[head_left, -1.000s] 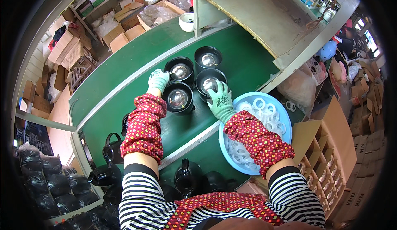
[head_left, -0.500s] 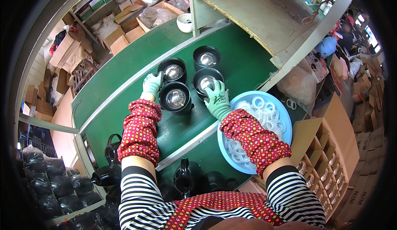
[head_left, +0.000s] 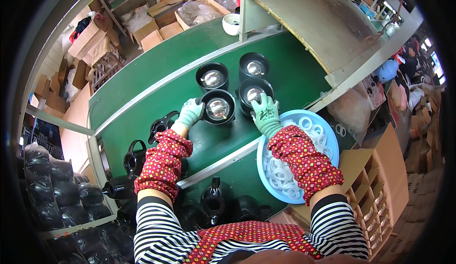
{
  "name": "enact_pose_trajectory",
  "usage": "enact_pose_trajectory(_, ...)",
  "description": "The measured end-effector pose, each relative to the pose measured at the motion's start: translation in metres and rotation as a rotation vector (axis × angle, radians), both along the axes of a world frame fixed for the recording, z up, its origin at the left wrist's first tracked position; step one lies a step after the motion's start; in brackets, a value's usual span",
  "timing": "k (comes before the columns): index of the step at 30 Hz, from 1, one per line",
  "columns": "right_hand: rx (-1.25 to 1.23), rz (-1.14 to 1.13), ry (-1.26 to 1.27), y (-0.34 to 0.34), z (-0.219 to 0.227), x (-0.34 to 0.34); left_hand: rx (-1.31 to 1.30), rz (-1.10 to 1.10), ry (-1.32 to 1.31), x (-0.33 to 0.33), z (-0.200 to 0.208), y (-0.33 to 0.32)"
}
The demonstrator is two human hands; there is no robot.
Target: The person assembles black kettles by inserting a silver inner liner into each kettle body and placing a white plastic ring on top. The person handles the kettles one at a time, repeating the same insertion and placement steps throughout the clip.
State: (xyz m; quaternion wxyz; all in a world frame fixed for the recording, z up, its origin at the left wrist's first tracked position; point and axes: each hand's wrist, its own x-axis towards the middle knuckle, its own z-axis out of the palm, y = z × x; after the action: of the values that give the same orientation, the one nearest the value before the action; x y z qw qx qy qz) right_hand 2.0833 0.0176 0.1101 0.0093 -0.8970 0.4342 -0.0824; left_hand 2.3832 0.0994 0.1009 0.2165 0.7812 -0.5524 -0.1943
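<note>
Left hand (head_left: 191,112) curved against the left side of a black cup (head_left: 218,107) with a shiny interior; right hand (head_left: 266,115) bent over the near rim of a second cup (head_left: 251,92). Whether either hand is clamped cannot be told. Two further cups (head_left: 212,77) stand just beyond, toward the far edge of the green counter (head_left: 204,145). Near its right edge, a blue basin (head_left: 334,152) contains white rings (head_left: 280,171); toward its near edge, black handled vessels (head_left: 213,204).
</note>
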Motion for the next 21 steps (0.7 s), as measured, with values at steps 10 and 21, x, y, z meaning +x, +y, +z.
enact_pose_trajectory(10, -0.032, -0.078, 0.051, -0.012, 0.002, -0.029, 0.069, 0.048, 0.064, -0.047, -0.007, -0.032)
enact_pose_trajectory(21, 0.027, 0.078, 0.062, -0.061, 0.019, -0.091, -0.024, 0.226, 0.092, -0.077, -0.016, -0.049)
